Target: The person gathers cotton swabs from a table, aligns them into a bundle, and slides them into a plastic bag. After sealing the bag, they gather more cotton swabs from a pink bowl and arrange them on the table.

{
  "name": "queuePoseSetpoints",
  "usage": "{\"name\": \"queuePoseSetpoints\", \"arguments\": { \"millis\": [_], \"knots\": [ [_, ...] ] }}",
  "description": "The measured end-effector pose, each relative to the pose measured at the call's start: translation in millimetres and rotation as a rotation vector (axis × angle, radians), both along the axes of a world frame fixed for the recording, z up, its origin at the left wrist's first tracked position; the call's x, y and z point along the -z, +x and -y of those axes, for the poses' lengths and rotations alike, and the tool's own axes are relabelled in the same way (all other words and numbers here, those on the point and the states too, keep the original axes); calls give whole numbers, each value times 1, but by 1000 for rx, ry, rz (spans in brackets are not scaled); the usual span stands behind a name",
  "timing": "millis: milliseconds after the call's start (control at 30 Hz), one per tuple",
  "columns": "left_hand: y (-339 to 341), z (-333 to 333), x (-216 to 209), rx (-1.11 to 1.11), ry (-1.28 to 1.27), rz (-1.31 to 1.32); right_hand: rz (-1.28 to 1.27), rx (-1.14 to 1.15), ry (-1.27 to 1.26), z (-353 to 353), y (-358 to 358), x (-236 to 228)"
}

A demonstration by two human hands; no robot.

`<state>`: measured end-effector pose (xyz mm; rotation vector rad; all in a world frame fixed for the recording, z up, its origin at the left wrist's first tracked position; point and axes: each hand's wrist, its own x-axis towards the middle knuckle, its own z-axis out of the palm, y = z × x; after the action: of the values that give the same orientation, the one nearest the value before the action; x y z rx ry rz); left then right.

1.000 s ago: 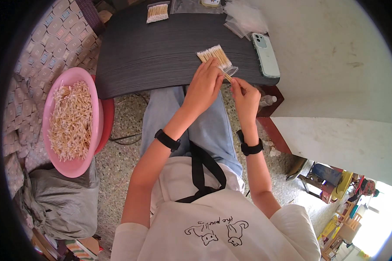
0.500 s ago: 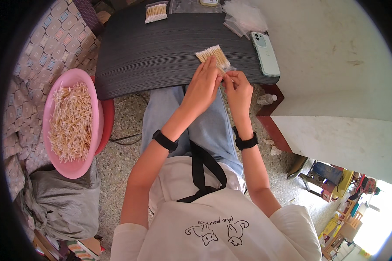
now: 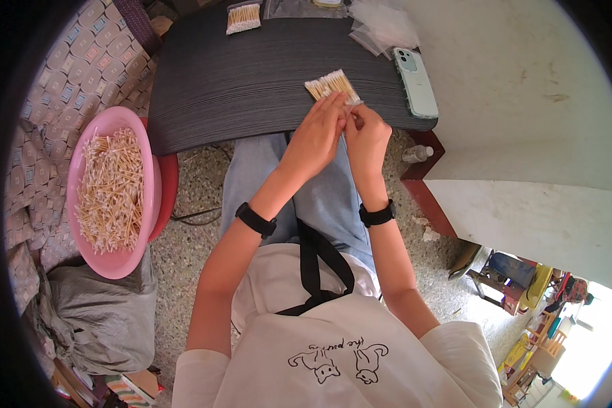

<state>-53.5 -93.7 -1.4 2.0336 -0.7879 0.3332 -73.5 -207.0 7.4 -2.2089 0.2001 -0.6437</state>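
Clear plastic bag packed with white-tipped wooden cotton swabs (image 3: 334, 83) — on the black ribbed tabletop (image 3: 251, 88), left hand (image 3: 315, 134) over its near end, fingers pressed together. Right hand (image 3: 368, 141) — moved in beside the left, fingertips bunched at the bag, pinched item indiscernible; swabs earlier protruding there no longer show, so probably inserted.

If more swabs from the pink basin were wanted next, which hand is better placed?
Left, probably. The pink basin stands on the person's left, so the left hand is nearer; the right hand would have to cross past it. One catch: the left one touches the swab packet.
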Motion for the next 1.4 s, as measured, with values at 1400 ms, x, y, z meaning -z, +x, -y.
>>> {"name": "queuePoseSetpoints", "arguments": {
  "millis": [1400],
  "knots": [
    [8,-16,-3,44,-35,-304,-10,-578,-59,52,37,-13]
  ]
}}
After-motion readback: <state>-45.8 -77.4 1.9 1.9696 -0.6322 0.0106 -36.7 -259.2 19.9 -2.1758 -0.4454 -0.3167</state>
